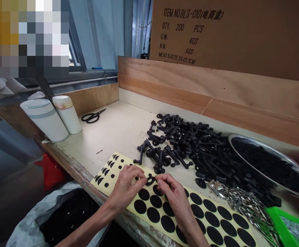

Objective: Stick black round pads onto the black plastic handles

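Note:
A yellow backing sheet (129,171) with rows of black round stickers (153,215) lies along the table's front edge. Over it, my left hand (129,183) is closed in a pinch at one side of a small black piece (151,179). From the other side my right hand (174,195) pinches the same piece, which looks curved or ring-like; the fingers partly cover it, so its kind is unclear. Just beyond the hands lies a heap of black plastic arm-like parts (180,137). Smaller black dots and half-round stickers (99,179) sit at the sheet's left end.
Black scissors (91,117) lie at the back left near two white bottles (46,120). To the right stand a metal bowl of black parts (267,164), loose metal pieces (247,202) and a green tray (280,219). A lined bag (36,212) hangs below the front edge.

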`<state>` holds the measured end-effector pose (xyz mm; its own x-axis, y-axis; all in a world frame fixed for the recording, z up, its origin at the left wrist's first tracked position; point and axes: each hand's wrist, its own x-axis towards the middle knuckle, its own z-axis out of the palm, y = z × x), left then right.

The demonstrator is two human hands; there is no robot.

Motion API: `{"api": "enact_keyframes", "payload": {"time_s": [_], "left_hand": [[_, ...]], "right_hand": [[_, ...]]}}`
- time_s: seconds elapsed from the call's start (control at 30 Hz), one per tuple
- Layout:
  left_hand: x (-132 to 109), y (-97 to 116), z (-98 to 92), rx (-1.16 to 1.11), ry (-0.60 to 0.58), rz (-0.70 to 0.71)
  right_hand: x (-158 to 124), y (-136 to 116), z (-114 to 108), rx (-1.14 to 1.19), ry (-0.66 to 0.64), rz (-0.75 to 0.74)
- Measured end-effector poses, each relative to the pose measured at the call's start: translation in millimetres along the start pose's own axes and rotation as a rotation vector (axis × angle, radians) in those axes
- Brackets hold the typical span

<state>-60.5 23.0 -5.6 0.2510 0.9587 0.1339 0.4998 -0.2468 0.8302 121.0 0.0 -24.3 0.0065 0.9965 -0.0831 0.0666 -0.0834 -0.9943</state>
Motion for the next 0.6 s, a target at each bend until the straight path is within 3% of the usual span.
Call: {"api": "enact_keyframes", "payload": {"time_s": [0.13,0.3,0.4,0.5,0.6], "left_hand": [[7,5,5.6,-0.202,0.055,-0.155],[9,14,13.0,-0.340,0.040,-0.259],[8,15,17.5,-0.313,0.017,-0.227],[12,12,18.5,-0.153,0.076,-0.089],[28,2,17.7,0.220,0.265,0.003]], "right_hand": [[1,4,2,0.117,0.211,0.008],[1,-2,-1,0.069,0.142,0.022],[0,-2,-1,0.040,0.168,-0.019],[-4,0,4,-0.116,0.261,-0.196],[-9,0,8,-0.265,0.361,-0.508]]}}
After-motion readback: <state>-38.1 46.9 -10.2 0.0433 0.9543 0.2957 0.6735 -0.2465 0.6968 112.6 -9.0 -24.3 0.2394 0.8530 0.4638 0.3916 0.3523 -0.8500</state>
